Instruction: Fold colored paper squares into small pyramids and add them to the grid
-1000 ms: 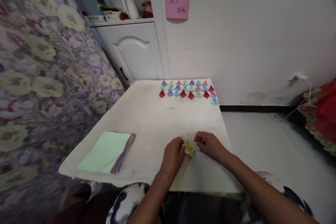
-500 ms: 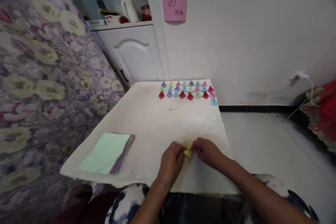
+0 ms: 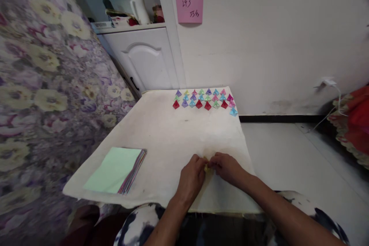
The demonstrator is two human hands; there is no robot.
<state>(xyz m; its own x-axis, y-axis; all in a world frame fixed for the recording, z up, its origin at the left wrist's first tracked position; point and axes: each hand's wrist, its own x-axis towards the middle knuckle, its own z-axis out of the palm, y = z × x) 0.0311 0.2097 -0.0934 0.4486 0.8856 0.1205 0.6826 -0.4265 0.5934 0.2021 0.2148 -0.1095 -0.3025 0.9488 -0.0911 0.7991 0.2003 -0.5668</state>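
Observation:
Both hands meet near the front edge of a cream-covered table (image 3: 161, 130). My left hand (image 3: 191, 177) and my right hand (image 3: 226, 167) pinch a small folded yellow paper piece (image 3: 206, 168) between their fingertips, so only a sliver of it shows. Both hands are closed on it. A stack of coloured paper sheets (image 3: 117, 169) with a pale green top sheet lies at the front left of the table. Rows of several small folded paper shapes (image 3: 204, 99) in red, purple, blue, green and pink sit at the far edge.
A floral-patterned fabric surface (image 3: 43, 84) rises along the left. A white cabinet (image 3: 144, 57) with bottles on top stands behind. A pink note (image 3: 188, 2) hangs on the wall. A cable and plug (image 3: 328, 84) and red fabric (image 3: 356, 119) are at the right.
My hands have moved closer together over the yellow piece, covering most of it. The view has shifted slightly.

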